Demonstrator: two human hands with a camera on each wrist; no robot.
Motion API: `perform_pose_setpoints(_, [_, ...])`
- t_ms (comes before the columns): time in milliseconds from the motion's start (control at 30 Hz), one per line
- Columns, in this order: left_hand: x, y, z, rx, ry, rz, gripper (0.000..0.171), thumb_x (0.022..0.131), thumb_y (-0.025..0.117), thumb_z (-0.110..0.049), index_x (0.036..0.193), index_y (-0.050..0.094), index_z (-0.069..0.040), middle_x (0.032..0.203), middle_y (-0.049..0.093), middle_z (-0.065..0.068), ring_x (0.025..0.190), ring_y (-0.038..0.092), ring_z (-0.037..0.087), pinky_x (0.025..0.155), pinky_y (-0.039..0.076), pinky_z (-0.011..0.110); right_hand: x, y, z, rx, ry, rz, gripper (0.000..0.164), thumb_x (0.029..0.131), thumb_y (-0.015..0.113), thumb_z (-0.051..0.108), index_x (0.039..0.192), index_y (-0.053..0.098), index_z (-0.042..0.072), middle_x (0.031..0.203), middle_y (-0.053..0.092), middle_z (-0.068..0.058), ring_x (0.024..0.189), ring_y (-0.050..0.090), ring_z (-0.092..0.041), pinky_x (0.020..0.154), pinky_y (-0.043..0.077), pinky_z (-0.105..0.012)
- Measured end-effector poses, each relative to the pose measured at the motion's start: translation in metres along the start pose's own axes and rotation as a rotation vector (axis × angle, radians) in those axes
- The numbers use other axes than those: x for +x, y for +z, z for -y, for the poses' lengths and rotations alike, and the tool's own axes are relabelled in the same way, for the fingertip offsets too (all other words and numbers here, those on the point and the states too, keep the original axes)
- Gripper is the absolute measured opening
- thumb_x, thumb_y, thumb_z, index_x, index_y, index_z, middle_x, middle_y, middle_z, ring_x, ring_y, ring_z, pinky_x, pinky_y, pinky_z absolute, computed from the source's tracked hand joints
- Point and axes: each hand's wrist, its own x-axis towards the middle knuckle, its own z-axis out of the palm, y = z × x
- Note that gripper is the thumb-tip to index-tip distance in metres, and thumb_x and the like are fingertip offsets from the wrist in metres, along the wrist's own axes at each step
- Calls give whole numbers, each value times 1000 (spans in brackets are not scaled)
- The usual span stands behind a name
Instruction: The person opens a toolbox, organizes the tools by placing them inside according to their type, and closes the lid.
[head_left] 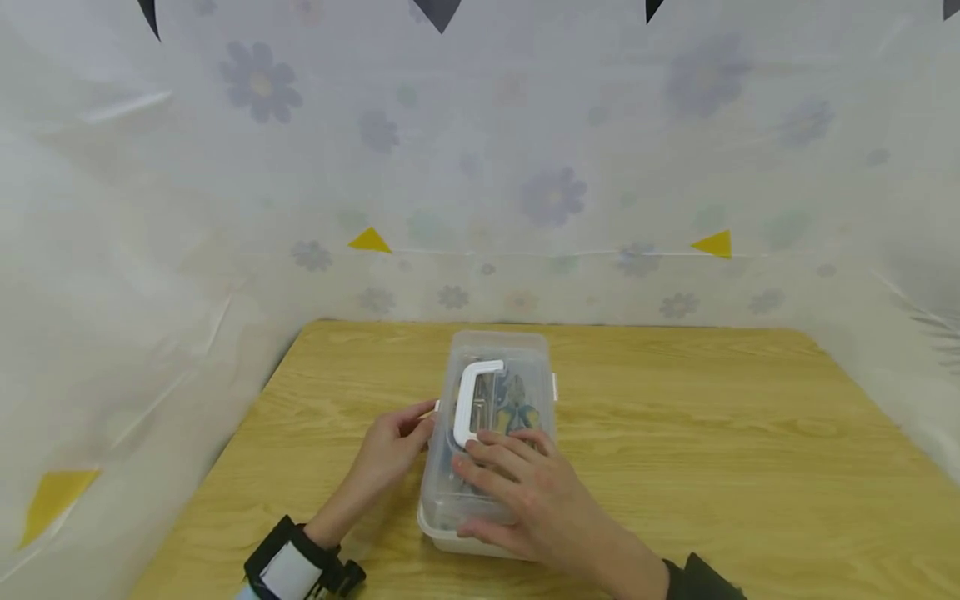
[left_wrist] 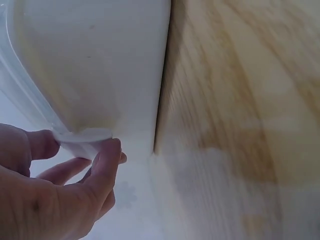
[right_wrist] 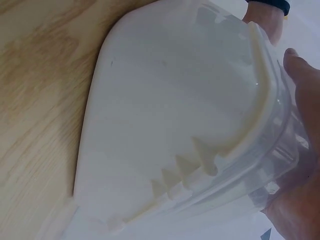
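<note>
A white toolbox (head_left: 465, 543) with a clear lid (head_left: 498, 340) stands on the table. On its lid is a white carry handle (head_left: 466, 402). Through the plastic I see pliers (head_left: 517, 410) with yellow-and-blue grips and other metal tools. At the box's left side, my left hand (head_left: 390, 446) pinches a white latch (left_wrist: 87, 137) between thumb and fingers, plainly seen in the left wrist view. My right hand (head_left: 536, 496) rests spread over the near part of the lid, fingertips close to the handle's near end; its thumb lies by the near edge.
The wood-grain table (head_left: 697, 433) extends to both sides of the box. A second latch (head_left: 555, 386) sits on the box's right side. Behind the table hangs a pale flowered sheet (head_left: 480, 167) with yellow triangles on it.
</note>
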Motion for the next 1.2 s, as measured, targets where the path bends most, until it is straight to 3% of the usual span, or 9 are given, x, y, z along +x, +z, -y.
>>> perform_pose_setpoints(367, [4, 6, -5, -91, -6, 77, 39, 107, 53, -16, 142, 58, 0, 133, 68, 21, 114, 71, 29, 86, 62, 38, -1, -1, -2, -8, -4, -18, 59, 85, 77, 55, 130, 71, 17, 126, 73, 1, 122, 67, -21, 96, 51, -45])
perform_pose_setpoints(867, [49, 35, -18, -153, 27, 114, 39, 107, 53, -15, 142, 58, 0, 133, 67, 21, 116, 70, 28, 90, 61, 37, -9, -9, -60, 30, -20, -45, 57, 84, 79, 54, 125, 74, 16, 125, 74, -3, 118, 68, -22, 93, 51, -45])
perform_pose_setpoints(1000, [58, 40, -19, -118, 22, 102, 39, 106, 54, -15, 142, 59, -1, 131, 69, 19, 111, 70, 22, 89, 61, 35, -14, -9, -73, 48, -2, -15, 58, 86, 76, 56, 128, 73, 16, 129, 72, -3, 121, 66, -22, 96, 50, -45])
perform_pose_setpoints(1200, [63, 47, -15, 15, 46, 72, 38, 106, 56, -19, 140, 62, -4, 121, 74, 15, 91, 68, 13, 78, 60, 27, -22, -9, -80, 51, 77, 21, 61, 86, 74, 60, 131, 72, 19, 133, 71, -1, 128, 63, -27, 101, 48, -47])
